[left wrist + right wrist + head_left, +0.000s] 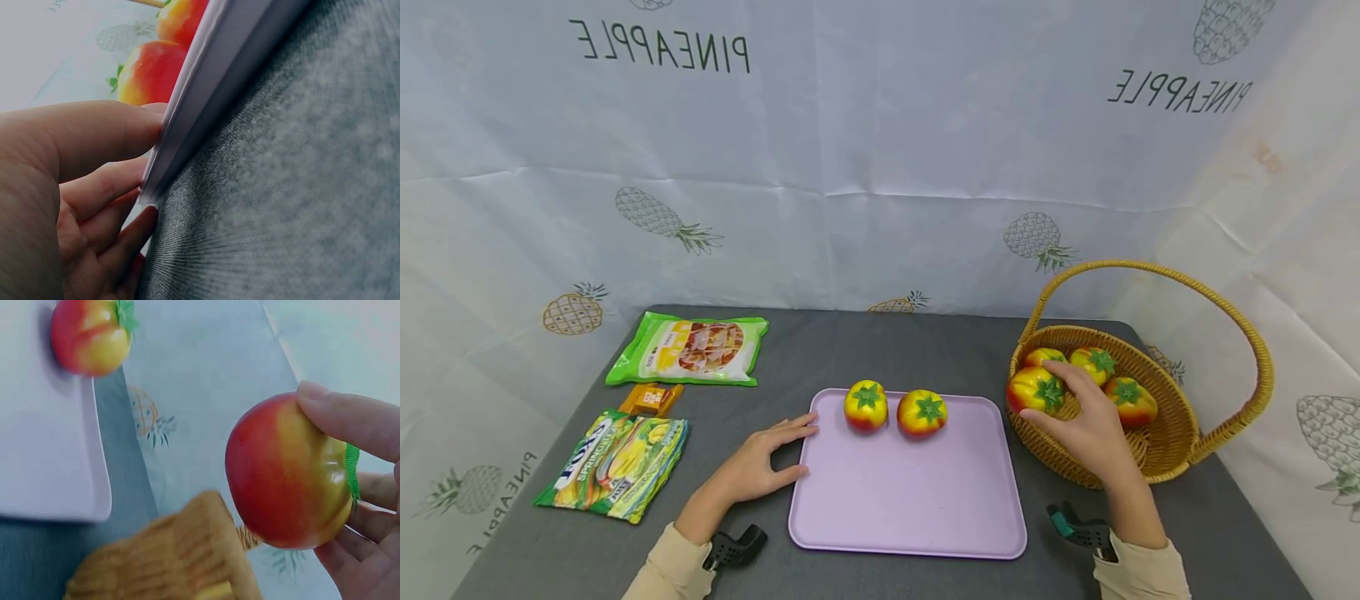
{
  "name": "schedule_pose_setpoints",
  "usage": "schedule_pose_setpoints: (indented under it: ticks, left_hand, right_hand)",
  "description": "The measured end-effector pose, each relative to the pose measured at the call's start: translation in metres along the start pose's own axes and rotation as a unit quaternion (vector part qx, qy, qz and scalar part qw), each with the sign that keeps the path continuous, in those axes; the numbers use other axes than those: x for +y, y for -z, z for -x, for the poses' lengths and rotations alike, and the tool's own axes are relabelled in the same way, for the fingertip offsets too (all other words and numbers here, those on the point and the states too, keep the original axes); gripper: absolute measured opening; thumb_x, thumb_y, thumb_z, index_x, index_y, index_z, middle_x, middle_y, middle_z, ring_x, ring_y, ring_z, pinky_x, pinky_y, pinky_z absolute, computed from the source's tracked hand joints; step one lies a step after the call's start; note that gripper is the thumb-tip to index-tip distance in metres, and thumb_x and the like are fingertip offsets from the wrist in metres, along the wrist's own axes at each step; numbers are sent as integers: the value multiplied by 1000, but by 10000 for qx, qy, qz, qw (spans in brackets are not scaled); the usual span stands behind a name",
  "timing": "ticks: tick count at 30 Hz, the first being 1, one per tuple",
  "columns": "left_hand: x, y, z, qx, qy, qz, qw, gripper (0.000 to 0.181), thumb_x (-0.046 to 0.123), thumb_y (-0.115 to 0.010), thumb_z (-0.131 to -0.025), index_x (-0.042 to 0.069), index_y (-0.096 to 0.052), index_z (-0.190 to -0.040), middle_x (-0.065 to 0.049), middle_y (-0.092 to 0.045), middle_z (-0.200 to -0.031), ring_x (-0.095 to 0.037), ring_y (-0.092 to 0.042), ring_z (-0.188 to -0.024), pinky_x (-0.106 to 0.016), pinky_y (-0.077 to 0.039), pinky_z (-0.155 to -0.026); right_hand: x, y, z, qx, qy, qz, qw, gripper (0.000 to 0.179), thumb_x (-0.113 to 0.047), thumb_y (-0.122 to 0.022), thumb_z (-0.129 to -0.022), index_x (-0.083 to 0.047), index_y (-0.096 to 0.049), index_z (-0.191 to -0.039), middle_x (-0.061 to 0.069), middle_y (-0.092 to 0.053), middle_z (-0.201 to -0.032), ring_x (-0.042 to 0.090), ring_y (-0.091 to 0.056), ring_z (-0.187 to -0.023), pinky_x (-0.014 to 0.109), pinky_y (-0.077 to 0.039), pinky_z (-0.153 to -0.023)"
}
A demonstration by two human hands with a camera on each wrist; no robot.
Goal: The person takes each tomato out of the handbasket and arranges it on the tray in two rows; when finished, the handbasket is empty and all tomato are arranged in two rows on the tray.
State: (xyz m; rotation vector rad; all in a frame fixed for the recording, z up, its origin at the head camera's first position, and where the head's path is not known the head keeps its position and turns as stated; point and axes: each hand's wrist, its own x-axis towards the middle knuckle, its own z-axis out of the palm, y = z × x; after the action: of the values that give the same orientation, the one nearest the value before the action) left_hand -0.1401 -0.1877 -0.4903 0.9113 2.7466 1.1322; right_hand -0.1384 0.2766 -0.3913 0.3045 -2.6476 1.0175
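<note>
My right hand [1086, 421] grips a red-and-yellow artificial persimmon [1035, 392] with a green leafy top, over the left rim of the wicker basket [1176, 433]. In the right wrist view, thumb and fingers pinch this persimmon [290, 472] from opposite sides, above the basket's edge. Inside the basket lie more persimmons [1131, 402]. At the left edge of the lilac tray [910, 500], my left hand [756, 467] rests with extended fingers touching the rim. Two persimmons, one on the left [866, 406] and one on the right [922, 413], sit along the tray's far edge.
On the left lie a green-edged food packet [700, 350], a small orange packet [651, 399] and a green-yellow packet [617, 467]. The basket's tall handle [1247, 333] arches above it. A pineapple-print cloth [887, 167] hangs behind the dark table [745, 550].
</note>
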Motion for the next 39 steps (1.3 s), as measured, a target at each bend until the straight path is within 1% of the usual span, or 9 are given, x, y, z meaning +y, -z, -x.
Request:
schedule_pose_setpoints:
  ticks: [4,6,8,14,17,25,30,34,39]
  left_hand:
    - [0,0,0,-2,-6,0,10000,53,33,-69,-84,19,-56,-134,2,-44,-147,-29,-43,-134,-57,-37,-103]
    - [1,0,0,-14,5,6,10000,53,33,-69,-84,20,-56,-134,2,-44,-147,-29,-43,-134,-57,-37,-103]
    - [1,1,0,-24,22,13,10000,52,33,-68,-85,20,-56,-134,2,-44,-147,-29,-43,-134,-58,-37,-103]
    - [2,0,1,11,-30,-1,10000,52,32,-69,-84,19,-56,-133,1,-45,-147,-29,-43,-133,-56,-38,-102]
    - [2,0,1,18,-65,-28,10000,52,32,-69,-85,19,-56,-133,1,-45,-147,-29,-44,-133,-56,-38,-102]
    - [3,0,0,55,-72,-60,9999,52,31,-70,-84,18,-57,-133,0,-45,-146,-30,-44,-133,-56,-39,-102]
    - [3,1,0,52,-104,-83,9999,52,31,-70,-84,18,-57,-132,0,-46,-146,-30,-44,-132,-56,-39,-102]
    - [2,0,1,56,-88,-93,9999,52,31,-70,-84,18,-57,-133,1,-46,-146,-29,-44,-132,-56,-39,-102]
    - [3,0,0,65,-77,-105,9999,52,31,-70,-84,19,-57,-132,1,-46,-146,-30,-44,-132,-56,-38,-102]
  right_hand:
    - [-6,-10,-5,-89,199,-50,9998,71,-26,-82,-73,-9,-50,-135,15,-50,-136,38,-44,-124,63,-38,-96]
    - [-8,-15,-7,-205,206,-82,9995,71,-28,-81,-74,-10,-50,-135,15,-50,-136,37,-44,-124,63,-38,-97]
    - [-11,-21,-9,-361,199,-113,9991,70,-30,-80,-75,-12,-49,-136,15,-48,-138,37,-44,-124,62,-38,-98]
    - [-19,-37,-16,-860,199,-128,9960,71,-37,-77,-77,-16,-47,-137,14,-45,-140,36,-48,-120,58,-45,-94]
    - [-21,-44,-18,-1046,264,-98,9941,71,-36,-78,-77,-13,-48,-137,13,-46,-139,34,-50,-118,55,-46,-94]
    - [-21,-62,-19,-1506,512,166,9871,70,-26,-78,-78,-5,-47,-137,16,-48,-136,35,-52,-118,53,-46,-96]
    - [-21,-68,-18,-1675,425,343,9844,70,-24,-77,-78,-4,-47,-136,17,-49,-136,35,-52,-118,53,-46,-96]
    - [-21,-71,-17,-1720,389,462,9832,70,-25,-78,-77,-3,-47,-136,16,-49,-135,35,-53,-117,53,-46,-96]
    - [-18,-75,-17,-1756,347,451,9828,71,-25,-78,-76,-3,-47,-136,16,-50,-135,34,-54,-115,52,-46,-96]
